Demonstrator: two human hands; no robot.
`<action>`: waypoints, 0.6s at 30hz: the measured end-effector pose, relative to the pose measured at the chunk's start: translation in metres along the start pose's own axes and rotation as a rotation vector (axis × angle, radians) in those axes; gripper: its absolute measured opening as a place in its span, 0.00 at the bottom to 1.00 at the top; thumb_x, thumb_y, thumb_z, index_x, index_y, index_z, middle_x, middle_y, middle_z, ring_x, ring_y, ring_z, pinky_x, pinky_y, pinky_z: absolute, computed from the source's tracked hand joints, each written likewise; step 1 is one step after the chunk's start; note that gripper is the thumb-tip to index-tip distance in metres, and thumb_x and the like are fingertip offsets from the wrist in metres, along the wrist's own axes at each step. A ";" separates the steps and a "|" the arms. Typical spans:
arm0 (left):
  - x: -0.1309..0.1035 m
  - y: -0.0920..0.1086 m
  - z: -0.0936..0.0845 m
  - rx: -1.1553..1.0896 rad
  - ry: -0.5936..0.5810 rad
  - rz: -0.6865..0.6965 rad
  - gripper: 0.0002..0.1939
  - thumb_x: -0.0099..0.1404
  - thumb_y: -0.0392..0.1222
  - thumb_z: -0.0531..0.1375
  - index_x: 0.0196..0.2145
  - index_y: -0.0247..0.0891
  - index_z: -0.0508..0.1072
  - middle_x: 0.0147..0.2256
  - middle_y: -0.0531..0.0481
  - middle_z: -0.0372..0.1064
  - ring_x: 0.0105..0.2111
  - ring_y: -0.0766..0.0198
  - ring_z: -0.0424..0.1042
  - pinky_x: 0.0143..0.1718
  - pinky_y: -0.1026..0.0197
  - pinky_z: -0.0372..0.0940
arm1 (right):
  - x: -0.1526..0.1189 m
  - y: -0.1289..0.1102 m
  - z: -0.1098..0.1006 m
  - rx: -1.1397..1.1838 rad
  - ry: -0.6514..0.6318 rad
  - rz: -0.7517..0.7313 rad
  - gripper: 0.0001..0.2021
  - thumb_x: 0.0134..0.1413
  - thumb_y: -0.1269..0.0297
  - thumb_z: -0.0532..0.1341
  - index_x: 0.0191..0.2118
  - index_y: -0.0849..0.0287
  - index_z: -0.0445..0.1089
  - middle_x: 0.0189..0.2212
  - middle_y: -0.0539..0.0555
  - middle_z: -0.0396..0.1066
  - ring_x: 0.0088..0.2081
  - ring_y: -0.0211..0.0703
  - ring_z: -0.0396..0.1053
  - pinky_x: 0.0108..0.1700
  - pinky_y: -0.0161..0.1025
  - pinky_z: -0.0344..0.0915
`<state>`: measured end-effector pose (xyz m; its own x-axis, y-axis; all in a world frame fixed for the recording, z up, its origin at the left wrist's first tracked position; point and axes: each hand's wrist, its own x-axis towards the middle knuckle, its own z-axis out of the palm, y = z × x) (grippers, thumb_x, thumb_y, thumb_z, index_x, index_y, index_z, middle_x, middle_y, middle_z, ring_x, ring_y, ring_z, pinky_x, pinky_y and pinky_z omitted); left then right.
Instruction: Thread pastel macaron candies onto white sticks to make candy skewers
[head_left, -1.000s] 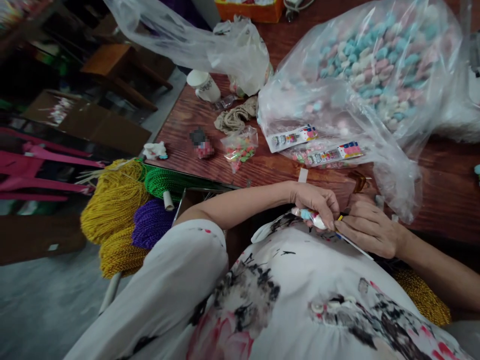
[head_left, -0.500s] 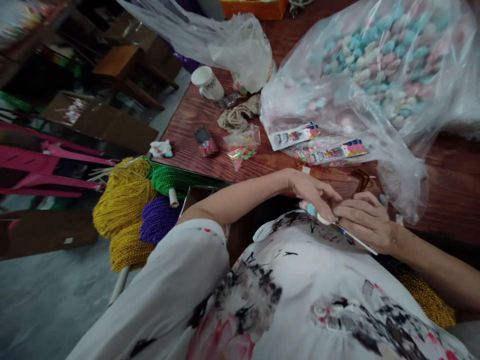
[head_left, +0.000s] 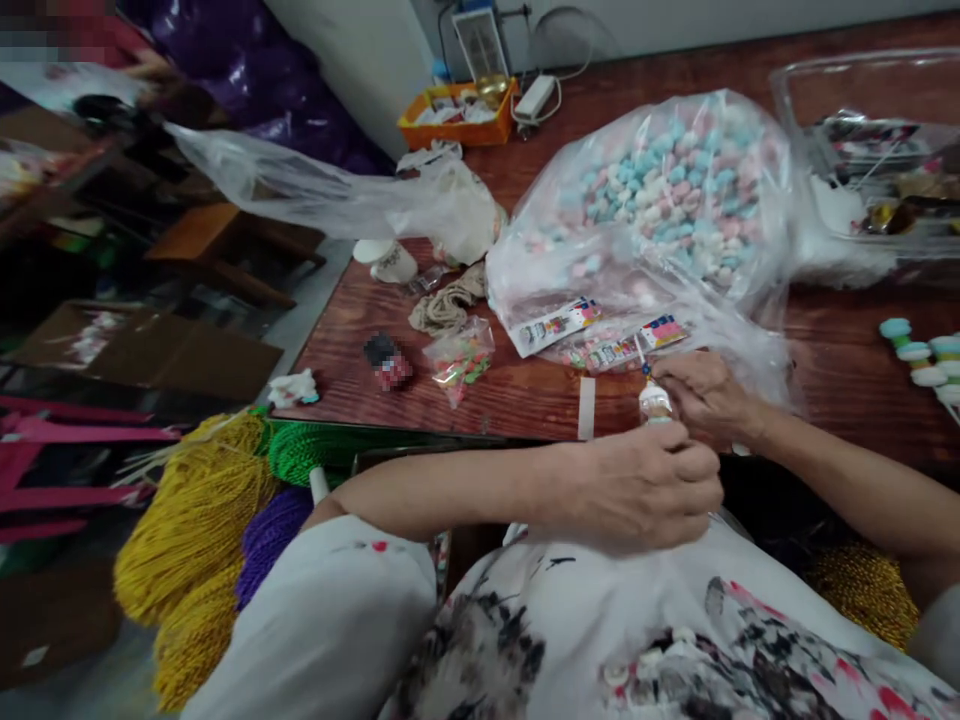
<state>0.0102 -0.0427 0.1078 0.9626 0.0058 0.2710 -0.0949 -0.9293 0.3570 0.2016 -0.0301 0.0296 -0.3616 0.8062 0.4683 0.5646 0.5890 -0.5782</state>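
Grip, left hand (head_left: 652, 490): fingers curled closed, apparently around the lower end of the wrapped sweet stick (head_left: 655, 403); fingertips hidden. Right hand (head_left: 705, 392): fingertips pinched together at the blue band (head_left: 646, 371), towards 12 o'clock. Stick position: over the near edge of the bench (head_left: 525, 395). Support the body lightly to avoid crushing; keep the neck gathered and aligned. Beyond: printed packet (head_left: 559, 325) at 11 o'clock, marshmallow bag (head_left: 675, 190) at 12.

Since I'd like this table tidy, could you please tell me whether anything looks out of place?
Nothing looks spilled. Slightly odd are the crumpled white thing, at a corner of the table where it might fall, and the beige cloth, bunched up beside the big clear bag.
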 end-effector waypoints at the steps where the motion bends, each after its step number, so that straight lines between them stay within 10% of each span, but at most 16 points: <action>1: -0.002 -0.005 0.013 0.018 -0.057 -0.027 0.11 0.65 0.33 0.56 0.27 0.41 0.74 0.35 0.43 0.74 0.39 0.57 0.67 0.39 0.54 0.59 | 0.005 -0.004 -0.003 0.086 0.010 0.059 0.11 0.59 0.67 0.53 0.27 0.57 0.68 0.20 0.47 0.64 0.23 0.33 0.61 0.29 0.33 0.60; 4: -0.013 -0.047 0.034 -0.094 0.042 -0.395 0.07 0.60 0.32 0.59 0.27 0.37 0.76 0.32 0.41 0.73 0.38 0.55 0.70 0.41 0.55 0.62 | 0.009 -0.029 -0.005 0.458 -0.024 0.219 0.07 0.57 0.66 0.56 0.29 0.58 0.67 0.19 0.46 0.62 0.20 0.32 0.58 0.23 0.32 0.56; 7: -0.026 -0.082 0.027 -0.288 0.556 -0.526 0.10 0.66 0.41 0.57 0.38 0.37 0.78 0.41 0.41 0.75 0.46 0.54 0.71 0.49 0.54 0.64 | 0.003 -0.047 0.005 0.718 -0.177 0.337 0.10 0.57 0.62 0.57 0.27 0.58 0.65 0.16 0.44 0.56 0.17 0.31 0.52 0.20 0.32 0.51; 11: -0.032 -0.083 0.024 -0.429 0.911 -0.568 0.19 0.63 0.51 0.63 0.50 0.42 0.76 0.57 0.42 0.68 0.60 0.51 0.62 0.61 0.50 0.55 | 0.004 -0.034 0.016 0.394 -0.080 0.141 0.10 0.59 0.66 0.54 0.27 0.58 0.66 0.18 0.46 0.59 0.20 0.34 0.55 0.25 0.34 0.55; 18: -0.046 -0.060 0.048 -1.601 0.661 -0.889 0.36 0.57 0.56 0.69 0.60 0.43 0.68 0.47 0.41 0.74 0.39 0.60 0.74 0.41 0.57 0.69 | 0.015 0.004 0.017 -0.471 0.203 -0.502 0.08 0.58 0.69 0.54 0.37 0.59 0.70 0.25 0.54 0.71 0.29 0.43 0.62 0.34 0.43 0.55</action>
<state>-0.0164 -0.0053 0.0308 0.6633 0.6795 -0.3135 -0.1863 0.5558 0.8102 0.1858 -0.0147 0.0233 -0.5427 0.3911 0.7433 0.6430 0.7628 0.0681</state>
